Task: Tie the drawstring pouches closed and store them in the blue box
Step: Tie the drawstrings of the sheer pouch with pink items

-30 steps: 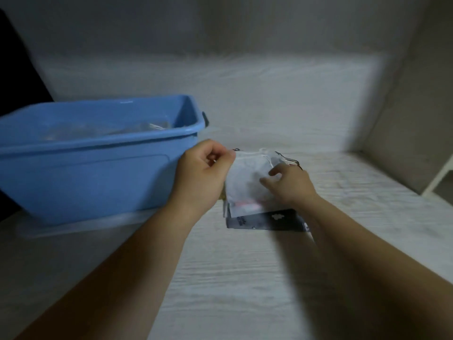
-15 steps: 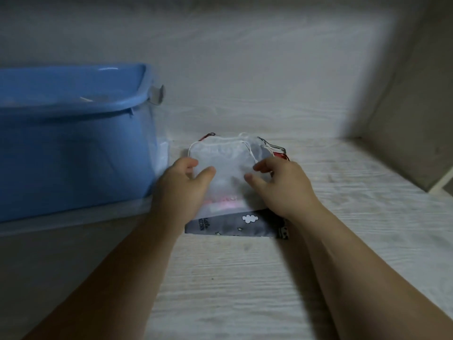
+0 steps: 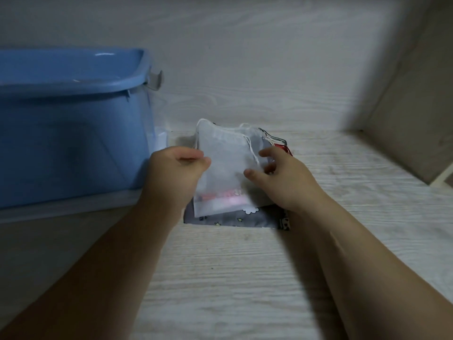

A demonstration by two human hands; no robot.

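The left hand (image 3: 176,174) is pinching the left edge of the white pouch (image 3: 224,165), its thumb pressing down on the sheer fabric while the other fingers are curling in close beside it. The right hand (image 3: 288,185) is sitting at the pouch's right edge with its thumb tip lying on the fabric and its fingers bending loosely. Whether those fingers are actually gripping the cloth or the drawstring (image 3: 252,149) cannot be told, since the dim light is blurring that spot. The drawstring is trailing down from the gathered mouth, which is pointing toward the back edge of the worktop (image 3: 220,278).

The white pouch is lying flat on top of a small stack, with something pink showing through near its bottom hem. Under it a grey pouch (image 3: 235,218) printed with clouds and stars is sticking out toward the front edge of the worktop. Red and black cords (image 3: 280,143) from the stack are poking out at the stack's far right corner.

The blue box (image 3: 73,133) is standing at the left side of the worktop, just beside the stack, and its near wall is filling the left of the view. It is resting on a clear lid (image 3: 73,208) whose rim is showing along the box's base.
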